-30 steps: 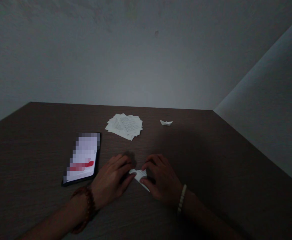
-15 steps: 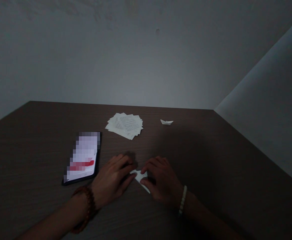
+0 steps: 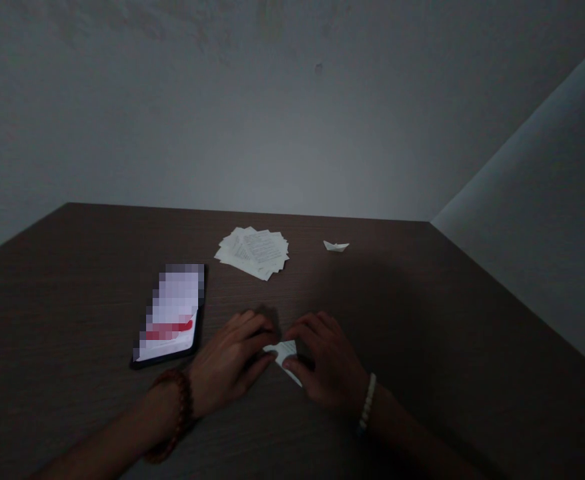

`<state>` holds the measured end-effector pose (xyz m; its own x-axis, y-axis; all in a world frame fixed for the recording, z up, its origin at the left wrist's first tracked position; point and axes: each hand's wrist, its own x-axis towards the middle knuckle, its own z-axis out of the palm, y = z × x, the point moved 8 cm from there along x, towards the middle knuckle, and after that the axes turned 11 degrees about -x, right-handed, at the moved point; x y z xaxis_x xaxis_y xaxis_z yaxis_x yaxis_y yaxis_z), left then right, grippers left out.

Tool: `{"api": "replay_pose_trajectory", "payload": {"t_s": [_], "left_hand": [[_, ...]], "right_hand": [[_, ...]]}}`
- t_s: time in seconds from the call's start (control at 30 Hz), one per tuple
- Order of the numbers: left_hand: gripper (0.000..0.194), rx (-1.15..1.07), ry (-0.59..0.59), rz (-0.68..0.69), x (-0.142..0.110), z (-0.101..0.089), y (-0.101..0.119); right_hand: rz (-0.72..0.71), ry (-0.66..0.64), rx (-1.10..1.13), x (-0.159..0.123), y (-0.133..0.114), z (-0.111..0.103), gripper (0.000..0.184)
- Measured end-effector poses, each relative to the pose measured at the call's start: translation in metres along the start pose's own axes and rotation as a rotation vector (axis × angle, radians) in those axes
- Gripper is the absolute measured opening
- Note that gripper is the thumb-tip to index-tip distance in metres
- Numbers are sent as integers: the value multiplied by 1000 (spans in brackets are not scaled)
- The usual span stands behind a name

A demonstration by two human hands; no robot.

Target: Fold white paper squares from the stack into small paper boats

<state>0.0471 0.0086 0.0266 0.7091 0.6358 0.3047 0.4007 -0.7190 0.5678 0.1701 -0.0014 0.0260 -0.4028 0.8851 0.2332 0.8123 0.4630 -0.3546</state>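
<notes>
A small folded piece of white paper [image 3: 287, 351] with faint print lies low over the table between my two hands. My left hand [image 3: 235, 357] pinches its left corner between thumb and fingers. At the paper's right side, my right hand [image 3: 328, 360] has its thumb on the near edge and its fingers curled at the far edge. Part of the paper is hidden under the right fingers. A brown bead bracelet [image 3: 185, 400] circles my left wrist, and a pale bead bracelet [image 3: 367, 402] my right.
Left of my hands a phone [image 3: 175, 310] with a lit, blurred screen lies on the dark wooden table [image 3: 97, 247]. Farther back are a fanned stack of printed paper sheets [image 3: 255, 253] and a small folded paper boat [image 3: 335, 247]. A wall [image 3: 252, 133] borders the table's far edge.
The view has shifted slightly. My left thumb and fingers sit a little farther along the paper's left corner, and the right fingers have lifted slightly, showing more of its top.
</notes>
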Motion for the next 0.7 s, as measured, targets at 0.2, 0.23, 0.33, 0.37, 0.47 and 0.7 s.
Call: {"api": "replay_pose_trajectory", "payload": {"t_s": [0.2,0.23,0.33,0.37,0.47,0.7], "left_hand": [[12,-77,-11,-62,1,2,-8],[12,-86,-11,-63,1,2,-9],[10,-102,-14,-57,0,3,-9],[10,-107,-13,-57,-1,2,-8],[9,-140,9,-80,0,-3,-7],[16,-206,65,-149,-2,-6,-14]], "right_hand": [[-12,34,-70,-1,0,-3,26],[-12,37,-69,-1,0,-4,25],[-13,45,-50,-2,2,-3,25],[-13,44,-42,-1,3,-2,26],[-21,38,-18,-1,4,1,28],[-68,35,-3,0,1,1,28]]}}
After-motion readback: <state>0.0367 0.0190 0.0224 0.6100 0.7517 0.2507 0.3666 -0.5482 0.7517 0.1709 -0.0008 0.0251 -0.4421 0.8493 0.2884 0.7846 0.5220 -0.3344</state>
